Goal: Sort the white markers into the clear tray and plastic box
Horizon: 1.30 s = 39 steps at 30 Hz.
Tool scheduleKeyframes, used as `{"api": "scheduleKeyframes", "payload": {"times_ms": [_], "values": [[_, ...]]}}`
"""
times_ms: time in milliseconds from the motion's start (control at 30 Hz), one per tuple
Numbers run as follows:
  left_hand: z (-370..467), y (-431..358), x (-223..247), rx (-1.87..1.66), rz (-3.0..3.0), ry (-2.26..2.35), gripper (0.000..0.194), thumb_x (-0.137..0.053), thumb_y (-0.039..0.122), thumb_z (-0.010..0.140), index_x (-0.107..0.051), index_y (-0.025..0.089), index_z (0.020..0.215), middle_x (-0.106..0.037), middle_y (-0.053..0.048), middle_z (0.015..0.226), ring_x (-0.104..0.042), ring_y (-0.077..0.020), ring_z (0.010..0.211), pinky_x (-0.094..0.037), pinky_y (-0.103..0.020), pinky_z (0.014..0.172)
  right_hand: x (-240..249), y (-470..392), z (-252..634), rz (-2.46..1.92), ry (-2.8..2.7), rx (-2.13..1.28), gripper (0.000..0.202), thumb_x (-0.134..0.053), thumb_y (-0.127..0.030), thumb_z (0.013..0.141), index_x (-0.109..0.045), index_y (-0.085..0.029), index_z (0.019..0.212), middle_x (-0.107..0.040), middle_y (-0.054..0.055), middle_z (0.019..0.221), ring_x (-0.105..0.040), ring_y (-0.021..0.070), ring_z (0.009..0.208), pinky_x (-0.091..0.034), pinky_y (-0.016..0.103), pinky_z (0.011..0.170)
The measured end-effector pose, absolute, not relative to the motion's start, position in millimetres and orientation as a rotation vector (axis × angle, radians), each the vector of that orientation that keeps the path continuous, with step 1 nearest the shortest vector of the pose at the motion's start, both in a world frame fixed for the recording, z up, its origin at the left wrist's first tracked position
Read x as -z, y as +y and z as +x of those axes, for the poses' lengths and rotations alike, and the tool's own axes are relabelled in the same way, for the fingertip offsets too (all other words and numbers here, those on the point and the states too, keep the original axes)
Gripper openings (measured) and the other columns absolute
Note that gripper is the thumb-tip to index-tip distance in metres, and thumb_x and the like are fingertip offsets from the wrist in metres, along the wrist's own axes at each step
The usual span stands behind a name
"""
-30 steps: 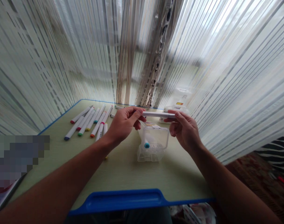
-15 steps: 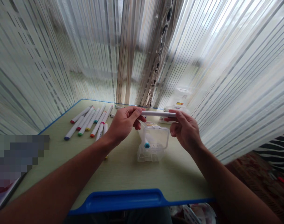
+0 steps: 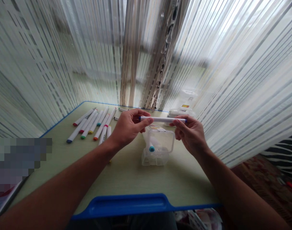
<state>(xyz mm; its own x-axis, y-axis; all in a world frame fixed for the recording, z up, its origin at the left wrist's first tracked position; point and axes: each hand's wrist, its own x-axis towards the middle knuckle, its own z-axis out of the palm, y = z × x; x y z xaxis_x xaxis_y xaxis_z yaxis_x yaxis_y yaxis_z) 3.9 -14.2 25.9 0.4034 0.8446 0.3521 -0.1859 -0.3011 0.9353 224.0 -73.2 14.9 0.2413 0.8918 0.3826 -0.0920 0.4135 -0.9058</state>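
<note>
Between my two hands a white marker (image 3: pixel 162 119) with blue ends is held level above the table. My left hand (image 3: pixel 131 124) pinches its left end between thumb and fingers. At the other end, my right hand (image 3: pixel 190 127) grips it the same way. Below the marker stands an open clear plastic case (image 3: pixel 157 156), in which one marker with a turquoise end (image 3: pixel 152 148) lies. Left of my left hand, several white markers (image 3: pixel 88 123) with coloured ends are spread on the table; my forearm hides some of them.
The pale table (image 3: pixel 126 182) has a blue rim and a blue tray (image 3: pixel 129 204) at its front edge. A clear container (image 3: pixel 181 111) stands at the back right. String curtains (image 3: pixel 88 57) hang behind the table. A pixelated area covers the left edge.
The marker has turned or shifted in my fingers, so both blue ends now show. It sits slightly lower, and my right fingers have moved along it. The case stays in place.
</note>
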Motion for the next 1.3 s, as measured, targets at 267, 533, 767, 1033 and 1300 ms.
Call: {"api": "scheduleKeyframes", "payload": {"times_ms": [267,533,767,1033,1300], "values": [[4.8,-13.3,-26.3,-1.190,1.522,0.606,0.029,-0.079,0.034,0.084,-0.073,0.009,0.097,-0.073,-0.005,0.078,-0.058,-0.0080,0.053,-0.047,-0.022,0.052,-21.3,-75.2,221.8,-0.931,-1.059,-0.852,0.024,-0.083,-0.037,0.077,-0.077,-0.017,0.088,-0.078,0.005,0.073,-0.054,0.0081,0.033,-0.035,0.019,0.030],[6.5,-12.4,-25.5,-1.175,1.364,0.624,0.027,-0.066,0.034,0.093,-0.072,0.009,0.102,-0.077,-0.010,0.085,-0.060,-0.0086,0.051,-0.049,-0.023,0.053,-21.3,-75.3,224.6,-0.904,-1.059,-0.881,0.025,-0.071,-0.038,0.085,-0.076,-0.015,0.094,-0.080,0.008,0.079,-0.057,0.0106,0.035,-0.040,0.022,0.030],[5.5,-14.0,-26.2,-1.173,1.445,0.665,0.025,-0.070,0.031,0.090,-0.072,0.009,0.101,-0.075,-0.008,0.083,-0.058,-0.0082,0.052,-0.048,-0.022,0.052,-21.2,-75.3,223.5,-0.922,-1.074,-0.857,0.022,-0.077,-0.037,0.082,-0.075,-0.017,0.091,-0.079,0.006,0.075,-0.056,0.0095,0.034,-0.037,0.020,0.030],[3.8,-16.0,-28.2,-1.126,1.540,0.648,0.029,-0.085,0.031,0.075,-0.072,0.010,0.090,-0.065,0.000,0.069,-0.057,-0.0081,0.054,-0.046,-0.020,0.052,-15.9,-74.0,224.3,-0.928,-1.148,-0.791,0.024,-0.087,-0.033,0.075,-0.072,-0.018,0.086,-0.074,0.001,0.067,-0.052,0.0066,0.035,-0.038,0.019,0.033],[3.4,-15.3,-26.5,-1.134,1.536,0.640,0.030,-0.083,0.035,0.078,-0.072,0.010,0.090,-0.066,-0.001,0.069,-0.056,-0.0084,0.054,-0.045,-0.021,0.052,-18.8,-74.2,222.7,-0.937,-1.119,-0.810,0.025,-0.086,-0.036,0.075,-0.072,-0.018,0.086,-0.074,0.001,0.067,-0.051,0.0063,0.034,-0.034,0.019,0.031]]}}
